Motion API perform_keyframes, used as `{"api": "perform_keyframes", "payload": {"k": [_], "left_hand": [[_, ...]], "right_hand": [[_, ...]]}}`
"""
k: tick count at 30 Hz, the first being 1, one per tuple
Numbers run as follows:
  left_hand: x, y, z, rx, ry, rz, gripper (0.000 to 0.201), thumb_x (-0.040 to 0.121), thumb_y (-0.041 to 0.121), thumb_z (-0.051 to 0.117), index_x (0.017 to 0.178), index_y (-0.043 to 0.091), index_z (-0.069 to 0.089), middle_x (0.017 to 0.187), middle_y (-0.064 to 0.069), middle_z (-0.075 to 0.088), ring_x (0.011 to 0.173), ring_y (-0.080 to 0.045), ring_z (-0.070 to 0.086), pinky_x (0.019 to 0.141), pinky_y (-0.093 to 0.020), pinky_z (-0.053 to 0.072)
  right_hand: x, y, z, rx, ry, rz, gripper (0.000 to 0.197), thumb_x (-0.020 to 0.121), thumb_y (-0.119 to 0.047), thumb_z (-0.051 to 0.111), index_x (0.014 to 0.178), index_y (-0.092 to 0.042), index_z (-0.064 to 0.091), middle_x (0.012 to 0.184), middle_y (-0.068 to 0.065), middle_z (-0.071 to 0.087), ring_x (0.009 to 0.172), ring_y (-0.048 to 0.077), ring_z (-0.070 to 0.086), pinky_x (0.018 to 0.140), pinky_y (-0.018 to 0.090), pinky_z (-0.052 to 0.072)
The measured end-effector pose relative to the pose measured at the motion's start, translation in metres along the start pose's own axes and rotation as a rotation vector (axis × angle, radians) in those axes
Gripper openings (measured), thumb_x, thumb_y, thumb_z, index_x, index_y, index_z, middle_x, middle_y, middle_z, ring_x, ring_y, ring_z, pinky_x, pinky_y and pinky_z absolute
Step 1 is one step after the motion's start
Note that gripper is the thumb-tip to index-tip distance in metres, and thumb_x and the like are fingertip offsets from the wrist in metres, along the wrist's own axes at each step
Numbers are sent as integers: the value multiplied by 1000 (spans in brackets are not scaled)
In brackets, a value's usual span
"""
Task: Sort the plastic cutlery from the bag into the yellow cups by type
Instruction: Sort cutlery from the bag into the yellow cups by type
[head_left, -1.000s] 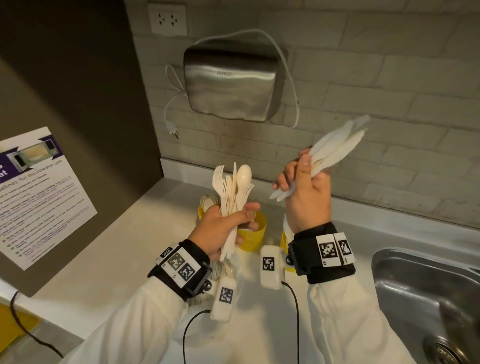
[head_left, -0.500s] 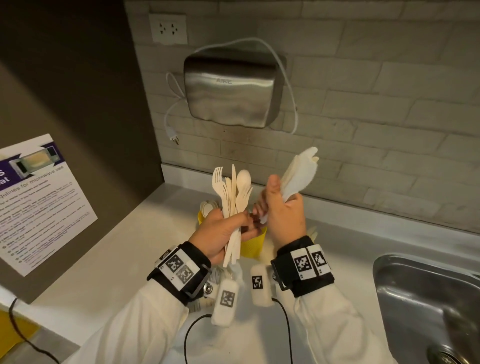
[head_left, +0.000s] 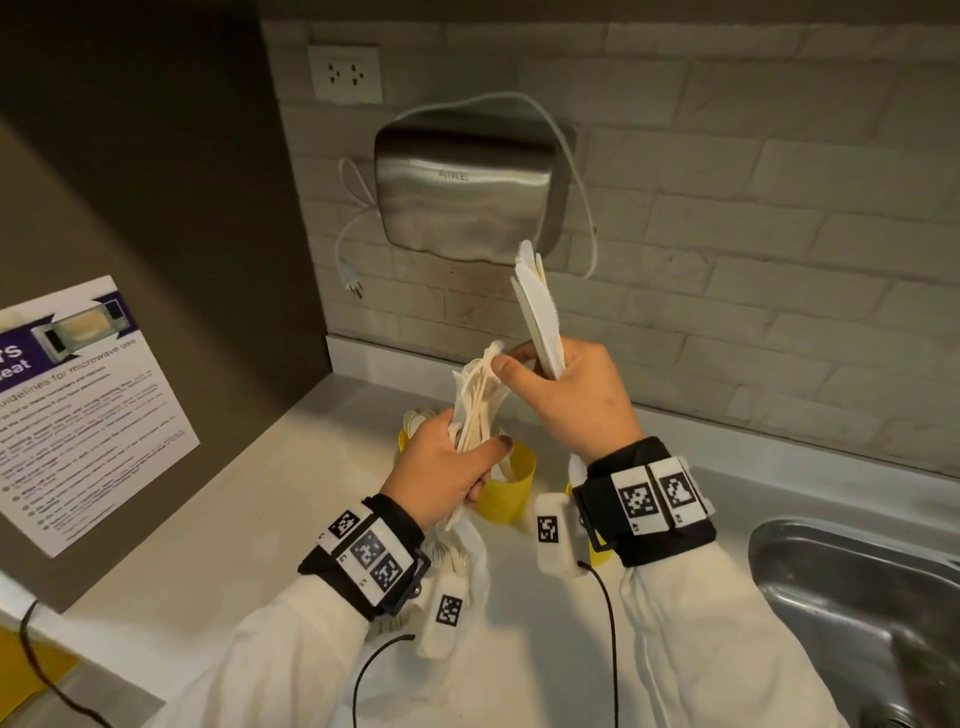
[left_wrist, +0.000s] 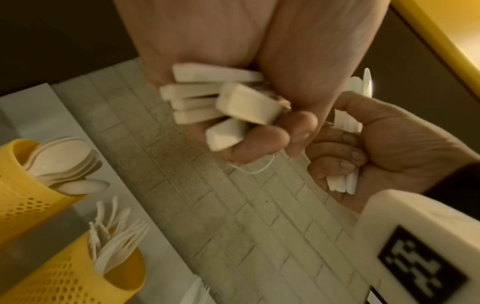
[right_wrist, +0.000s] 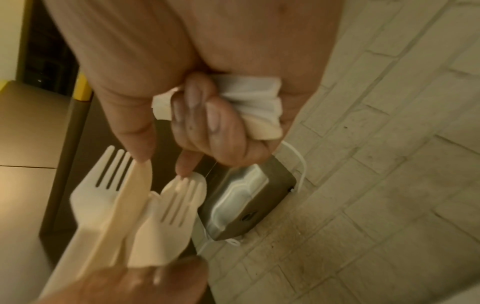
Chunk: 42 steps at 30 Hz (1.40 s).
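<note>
My left hand (head_left: 447, 467) grips a mixed bundle of white cutlery (head_left: 478, 400) by the handles, above the yellow cups. My right hand (head_left: 566, 400) holds a bunch of knives (head_left: 535, 312) upright in its curled fingers. Its thumb and index finger touch the tops of the mixed bundle (right_wrist: 135, 197), where forks and a knife show. One yellow cup (left_wrist: 15, 185) holds spoons and another yellow cup (left_wrist: 78, 277) holds forks. A third yellow cup (head_left: 597, 551) is mostly hidden under my right wrist. The clear bag (head_left: 467, 545) lies on the counter under my left wrist.
A steel hand dryer (head_left: 467, 197) with a loose cord hangs on the brick wall behind the hands. A steel sink (head_left: 857, 597) lies at the right. A microwave notice (head_left: 78, 405) is stuck on the dark panel at the left.
My right hand has moved left to the mixed bundle and its knives have swung from pointing right to upright. The left bundle has dropped lower and tilted right.
</note>
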<state>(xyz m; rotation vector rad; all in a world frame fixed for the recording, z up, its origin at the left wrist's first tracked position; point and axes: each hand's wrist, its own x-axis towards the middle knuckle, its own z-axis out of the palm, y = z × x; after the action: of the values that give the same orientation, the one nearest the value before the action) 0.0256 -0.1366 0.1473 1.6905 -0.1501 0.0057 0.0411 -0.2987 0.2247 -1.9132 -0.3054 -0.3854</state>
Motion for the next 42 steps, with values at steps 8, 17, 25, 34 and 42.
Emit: {"api": "perform_keyframes", "payload": {"k": [8, 17, 25, 34, 42], "left_hand": [[-2, -3, 0, 93, 60, 88, 14, 94, 22, 73, 88, 21, 60, 56, 8, 55, 47, -12, 51, 54, -31, 44], [-2, -3, -1, 99, -15, 126, 12, 97, 25, 70, 91, 22, 60, 57, 9, 53, 49, -11, 49, 51, -31, 42], [2, 2, 0, 24, -1, 64, 16, 94, 27, 75, 90, 18, 63, 58, 2, 51, 49, -15, 47, 49, -30, 41], [-2, 14, -6, -463, -83, -109, 23, 91, 23, 72, 107, 7, 67, 58, -3, 47, 43, -14, 45, 42, -24, 39], [-3, 19, -3, -803, -250, -268, 11, 98, -2, 49, 93, 7, 53, 118, -28, 70, 107, -37, 73, 76, -41, 63]], "right_hand": [[-8, -6, 2, -49, -81, -75, 20, 89, -23, 77, 70, -25, 71, 53, -14, 58, 51, 1, 51, 52, 15, 43], [1, -8, -9, 95, 111, 6, 22, 92, -20, 71, 77, -5, 69, 53, -9, 53, 49, 10, 49, 50, 28, 45], [-5, 10, 5, 265, 129, 129, 26, 104, -27, 55, 85, -12, 63, 54, -3, 48, 49, 17, 46, 53, 34, 41], [-4, 3, -5, 692, 247, 89, 26, 110, -26, 42, 95, -8, 52, 68, 9, 60, 65, 35, 69, 71, 51, 58], [-19, -16, 19, 618, 204, -52, 32, 85, -42, 70, 76, -16, 53, 50, -5, 45, 41, 14, 43, 45, 28, 42]]}}
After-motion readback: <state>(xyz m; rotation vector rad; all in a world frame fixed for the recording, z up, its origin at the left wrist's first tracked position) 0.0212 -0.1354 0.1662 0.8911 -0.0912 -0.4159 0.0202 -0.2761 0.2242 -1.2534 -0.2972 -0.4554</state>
